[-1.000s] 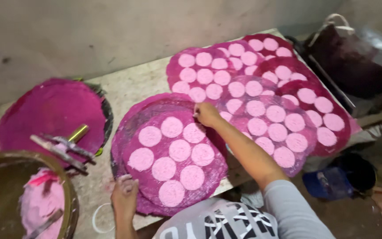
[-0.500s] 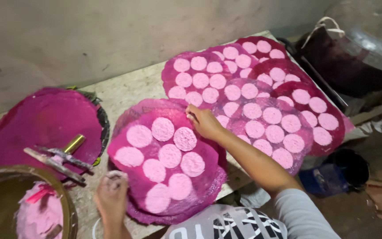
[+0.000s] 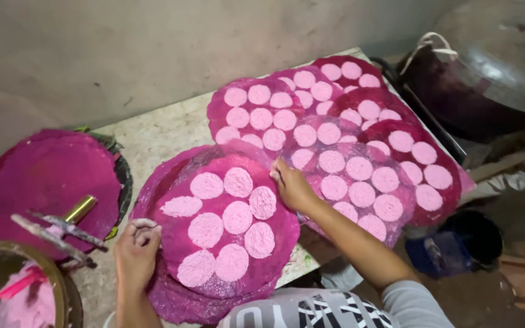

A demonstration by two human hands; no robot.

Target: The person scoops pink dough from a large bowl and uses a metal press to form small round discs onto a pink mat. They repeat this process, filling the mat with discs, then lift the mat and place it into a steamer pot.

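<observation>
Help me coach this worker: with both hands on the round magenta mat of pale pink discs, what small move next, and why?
Probably lift it level: left hand and right hand grip opposite edges of the magenta mat, and its pink discs lie loose.

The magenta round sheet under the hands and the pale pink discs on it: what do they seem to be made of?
The magenta round sheet looks like thin flexible plastic or cloth, glossy and wet, with a wrinkled edge. The pale pink discs look like soft, grainy dough or paste, matte and uneven at the rim. The left hand and right hand grip the sheet's edges.
</observation>
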